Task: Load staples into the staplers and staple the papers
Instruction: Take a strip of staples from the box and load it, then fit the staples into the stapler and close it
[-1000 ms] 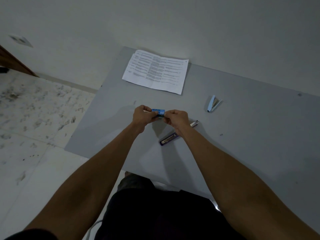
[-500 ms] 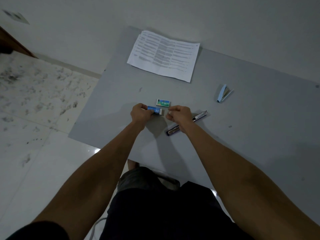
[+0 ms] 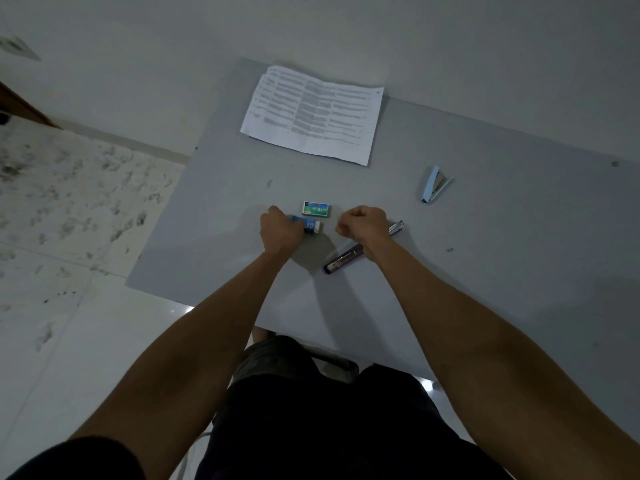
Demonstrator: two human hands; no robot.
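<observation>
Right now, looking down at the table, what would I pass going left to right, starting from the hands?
left hand → blue staple box → right hand → light blue stapler

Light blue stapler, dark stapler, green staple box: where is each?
light blue stapler (image 3: 430, 185), head view, on its blue top arm
dark stapler (image 3: 343, 261), head view, on its near end
green staple box (image 3: 316, 209), head view, middle of its printed top

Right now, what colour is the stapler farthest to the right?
The stapler is light blue; the head view shows it.
</observation>
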